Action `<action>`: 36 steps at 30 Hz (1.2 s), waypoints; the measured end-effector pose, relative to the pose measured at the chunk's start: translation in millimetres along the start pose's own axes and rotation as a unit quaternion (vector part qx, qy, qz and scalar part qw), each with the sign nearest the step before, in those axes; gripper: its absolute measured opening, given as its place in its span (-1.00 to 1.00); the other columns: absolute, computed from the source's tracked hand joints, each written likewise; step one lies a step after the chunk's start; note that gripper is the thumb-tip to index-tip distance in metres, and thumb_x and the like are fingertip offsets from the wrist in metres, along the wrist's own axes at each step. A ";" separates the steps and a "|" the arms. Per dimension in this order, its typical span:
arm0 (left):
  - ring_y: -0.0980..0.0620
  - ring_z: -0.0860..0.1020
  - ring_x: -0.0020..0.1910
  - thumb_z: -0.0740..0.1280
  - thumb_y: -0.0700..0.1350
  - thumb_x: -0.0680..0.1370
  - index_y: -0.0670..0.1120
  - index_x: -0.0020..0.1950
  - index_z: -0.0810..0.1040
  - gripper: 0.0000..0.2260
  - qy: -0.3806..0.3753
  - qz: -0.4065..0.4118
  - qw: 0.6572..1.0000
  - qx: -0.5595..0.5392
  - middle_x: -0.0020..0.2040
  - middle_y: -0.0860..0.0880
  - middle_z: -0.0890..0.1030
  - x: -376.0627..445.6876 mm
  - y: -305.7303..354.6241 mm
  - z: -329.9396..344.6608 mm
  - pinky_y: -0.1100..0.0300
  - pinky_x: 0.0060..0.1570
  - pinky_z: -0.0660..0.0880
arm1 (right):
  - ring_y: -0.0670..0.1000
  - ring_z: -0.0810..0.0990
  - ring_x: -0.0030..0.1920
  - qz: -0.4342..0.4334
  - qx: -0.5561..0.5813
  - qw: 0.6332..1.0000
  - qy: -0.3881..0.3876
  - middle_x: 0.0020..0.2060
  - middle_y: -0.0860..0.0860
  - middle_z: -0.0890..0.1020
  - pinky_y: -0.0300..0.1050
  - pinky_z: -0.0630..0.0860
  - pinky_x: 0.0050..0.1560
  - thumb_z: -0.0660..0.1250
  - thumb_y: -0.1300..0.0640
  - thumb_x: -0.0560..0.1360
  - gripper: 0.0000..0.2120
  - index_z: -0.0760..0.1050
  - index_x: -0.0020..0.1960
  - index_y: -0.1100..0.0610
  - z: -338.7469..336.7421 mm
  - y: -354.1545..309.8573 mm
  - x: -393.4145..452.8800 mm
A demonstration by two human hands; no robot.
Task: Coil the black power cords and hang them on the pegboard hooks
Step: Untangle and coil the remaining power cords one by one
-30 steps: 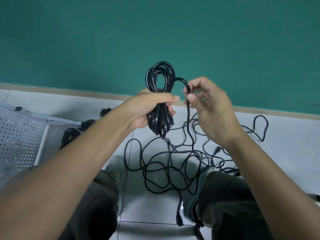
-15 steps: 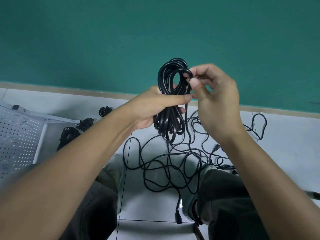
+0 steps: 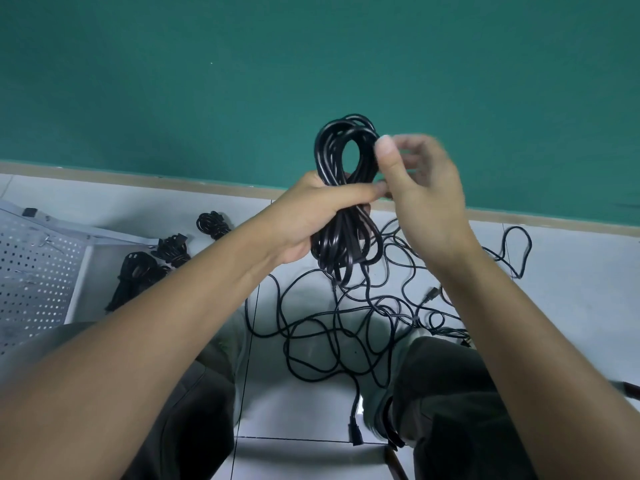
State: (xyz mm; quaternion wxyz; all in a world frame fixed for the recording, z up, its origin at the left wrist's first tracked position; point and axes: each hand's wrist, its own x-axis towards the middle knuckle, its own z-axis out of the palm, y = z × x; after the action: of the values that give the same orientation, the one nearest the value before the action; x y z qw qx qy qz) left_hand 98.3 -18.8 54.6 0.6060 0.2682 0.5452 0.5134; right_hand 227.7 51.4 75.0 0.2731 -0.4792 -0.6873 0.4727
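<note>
My left hand (image 3: pixel 311 216) grips a coil of black power cord (image 3: pixel 325 147) around its middle, holding it upright in front of the green wall. My right hand (image 3: pixel 426 195) is blurred at the coil's upper right, with thumb and forefinger pinched at the top loop's edge. The rest of the same cord lies in a loose tangle (image 3: pixel 311 327) on the white floor tiles between my knees, ending in a black plug (image 3: pixel 355 434). The white pegboard (image 3: pixel 34 271) lies flat at the left.
Three coiled black cords (image 3: pixel 211 225) (image 3: pixel 171 249) (image 3: pixel 135 275) lie on the floor beside the pegboard's edge. Another thin cable loop (image 3: pixel 519 251) trails off to the right. My legs in dark trousers (image 3: pixel 450 393) flank the tangle.
Both hands rose and shifted right with the coil. My right hand carried a strand up and laid it over the top loop, and the coil looks thicker.
</note>
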 end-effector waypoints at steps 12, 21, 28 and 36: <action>0.02 0.49 -0.48 0.38 -0.03 0.65 -0.06 -0.18 0.38 -0.72 0.214 0.050 0.927 -0.302 -0.42 -0.01 0.49 11.1 30.4 -53.1 0.18 -0.39 0.52 | -0.12 0.59 0.22 0.158 -0.143 0.910 -0.357 0.11 -0.19 0.67 0.03 0.40 0.40 0.03 -0.44 0.59 -0.46 0.57 0.23 -0.13 15.5 40.2 -15.2; -0.01 0.64 -0.36 0.49 -0.14 0.57 -0.18 -0.03 0.56 -0.85 0.458 0.125 0.854 -0.211 -0.33 -0.01 0.67 15.8 33.3 -76.7 0.02 -0.25 0.64 | 0.20 0.61 -0.14 0.041 -0.127 0.927 -0.349 -0.11 0.07 0.61 -0.26 0.52 -0.07 0.36 0.17 0.63 -0.81 0.64 0.21 0.10 10.0 21.6 -19.7; -0.01 0.69 -0.29 0.46 -0.18 0.58 -0.17 -0.06 0.56 -0.89 0.399 0.176 0.898 -0.053 -0.38 0.03 0.64 16.6 30.0 -65.5 0.13 -0.27 0.61 | -0.25 0.57 -0.15 -0.071 0.014 0.967 -0.244 -0.11 -0.15 0.74 -0.40 0.44 -0.03 0.28 0.32 0.65 -0.73 0.61 0.29 0.14 -8.3 -6.5 -17.0; 0.01 0.64 -0.34 0.44 -0.01 0.61 -0.11 -0.20 0.55 -0.74 0.128 0.102 0.981 0.105 -0.34 -0.02 0.59 4.5 14.3 -25.5 0.13 -0.28 0.61 | 0.01 0.64 -0.30 -0.092 0.042 0.991 -0.088 -0.28 -0.09 0.70 -0.12 0.62 -0.14 0.48 0.26 0.53 -0.86 0.59 -0.01 0.06 -13.3 -10.1 -8.6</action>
State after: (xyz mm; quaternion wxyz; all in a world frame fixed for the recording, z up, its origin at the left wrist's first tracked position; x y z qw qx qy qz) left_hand 69.2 -16.0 58.9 0.4443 0.3169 0.6386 0.5426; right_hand 238.0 47.8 90.2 0.2741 -0.3586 -0.7293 0.5142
